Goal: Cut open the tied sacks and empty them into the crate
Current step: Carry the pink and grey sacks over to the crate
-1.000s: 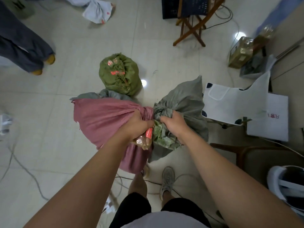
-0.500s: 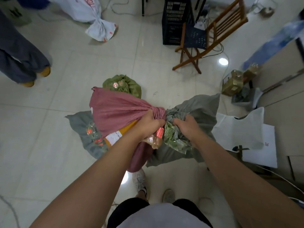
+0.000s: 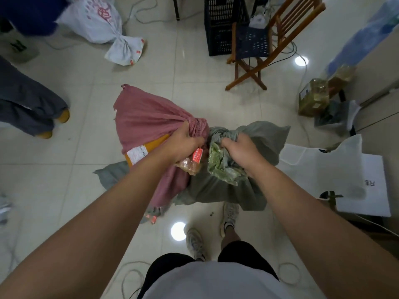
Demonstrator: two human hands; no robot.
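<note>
Pink sack: my left hand gripped its gathered neck, fingers curled tight. Grey-green sack: just right of the pink sack, touching it; my right hand clutched its knotted neck. Black crate: well beyond the pink sack, beside a wooden chair.

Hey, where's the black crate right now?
In the head view the black crate stands on the floor at the top centre, straight ahead of the person, tight against the left side of the wooden folding chair and well beyond the pink sack.
</note>
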